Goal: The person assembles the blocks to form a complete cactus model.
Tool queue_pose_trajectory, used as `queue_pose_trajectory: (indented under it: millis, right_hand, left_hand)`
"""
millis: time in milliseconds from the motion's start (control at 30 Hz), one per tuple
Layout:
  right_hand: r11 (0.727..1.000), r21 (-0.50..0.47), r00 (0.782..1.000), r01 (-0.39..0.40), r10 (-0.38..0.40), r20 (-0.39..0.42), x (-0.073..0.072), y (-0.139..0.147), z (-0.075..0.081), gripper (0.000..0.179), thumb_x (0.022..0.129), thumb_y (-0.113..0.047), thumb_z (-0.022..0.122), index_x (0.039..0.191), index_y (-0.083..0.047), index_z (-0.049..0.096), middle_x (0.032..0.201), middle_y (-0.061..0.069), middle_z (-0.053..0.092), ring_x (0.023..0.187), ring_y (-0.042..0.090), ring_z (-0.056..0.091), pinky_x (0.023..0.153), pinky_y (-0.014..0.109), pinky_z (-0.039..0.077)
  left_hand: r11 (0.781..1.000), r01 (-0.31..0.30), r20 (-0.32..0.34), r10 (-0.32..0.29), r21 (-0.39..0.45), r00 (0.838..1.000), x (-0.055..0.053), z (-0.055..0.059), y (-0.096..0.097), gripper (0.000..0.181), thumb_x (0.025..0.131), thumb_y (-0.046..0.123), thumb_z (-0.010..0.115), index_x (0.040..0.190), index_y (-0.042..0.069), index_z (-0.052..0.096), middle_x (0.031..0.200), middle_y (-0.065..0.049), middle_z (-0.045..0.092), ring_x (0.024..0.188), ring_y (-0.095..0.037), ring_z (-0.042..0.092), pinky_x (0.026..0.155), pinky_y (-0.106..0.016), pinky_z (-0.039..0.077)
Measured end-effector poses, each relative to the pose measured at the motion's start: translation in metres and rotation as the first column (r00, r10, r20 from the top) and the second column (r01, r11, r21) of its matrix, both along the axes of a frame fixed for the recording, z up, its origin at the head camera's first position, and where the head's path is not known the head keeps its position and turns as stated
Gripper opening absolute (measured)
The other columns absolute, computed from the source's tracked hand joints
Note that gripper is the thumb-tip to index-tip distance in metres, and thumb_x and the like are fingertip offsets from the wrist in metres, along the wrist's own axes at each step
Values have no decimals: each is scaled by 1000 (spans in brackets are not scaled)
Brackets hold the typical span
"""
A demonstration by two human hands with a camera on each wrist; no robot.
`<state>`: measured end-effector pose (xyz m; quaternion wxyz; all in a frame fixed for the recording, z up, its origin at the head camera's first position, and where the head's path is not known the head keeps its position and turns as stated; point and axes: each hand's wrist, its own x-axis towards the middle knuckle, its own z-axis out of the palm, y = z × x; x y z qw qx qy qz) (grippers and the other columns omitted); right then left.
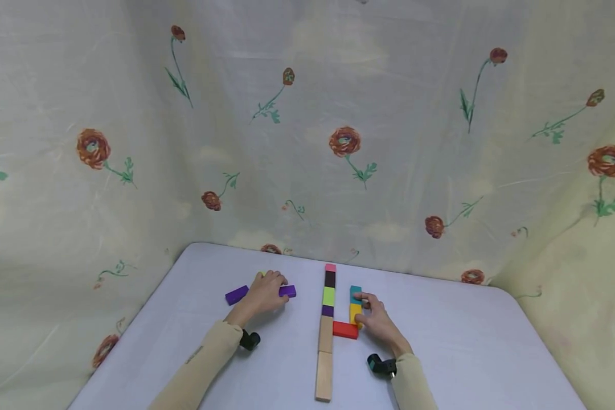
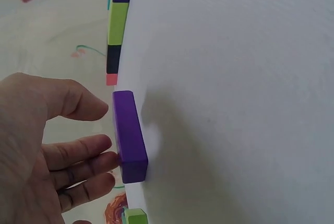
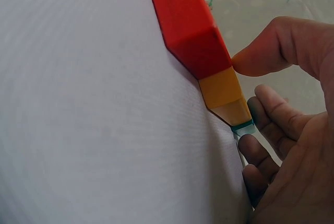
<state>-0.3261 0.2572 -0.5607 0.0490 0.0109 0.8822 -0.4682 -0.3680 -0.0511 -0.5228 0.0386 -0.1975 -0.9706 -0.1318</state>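
Note:
My left hand (image 1: 260, 293) is low over the table's left part, beside a purple block (image 1: 287, 291). In the left wrist view its thumb and fingers are spread apart, fingertips right at the edge of that purple block (image 2: 130, 138). A lime green block (image 1: 262, 273) shows partly behind this hand. My right hand (image 1: 378, 320) reaches over a yellow block (image 1: 355, 312) and a teal block (image 1: 356, 291) laid end to end. In the right wrist view its thumb tip is right where a red block (image 3: 190, 25) meets the yellow block (image 3: 223, 91); the other fingers are loosely bent by the teal end.
A straight row runs down the table's middle: pink (image 1: 330, 267), black (image 1: 330, 278), lime (image 1: 328, 296) and purple blocks (image 1: 328, 311), then two plain wood blocks (image 1: 325, 376). The red block joins its right side. Another purple block (image 1: 237, 295) lies left. Flowered cloth (image 1: 389, 171) hangs behind.

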Motion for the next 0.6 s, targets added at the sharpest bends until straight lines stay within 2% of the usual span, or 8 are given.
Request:
queue_pose_trajectory:
  millis: [367,600]
  right_hand:
    - [1000,1,1000,-12,12,-5,-1,1,-1,56,85,-10,63,138,-15,44,144,18,37,134,37,34,109,63,24]
    - [1000,-9,1000,-7,7,4,-1,3,-1,56,85,-9,63,137,-15,44,145,17,36,134,38,33,110,62,23]
  left_hand:
    - [1000,11,-41,-10,17,999,-4,-6,-2,20,86,18,67,104,9,70,105,-5,65,102,-24,56,94,-47,37]
    - [999,3,0,-3,49,1000,-5,-6,-2,20,89,16,67,107,9,70,107,-5,65,104,-24,55,96,-48,37]
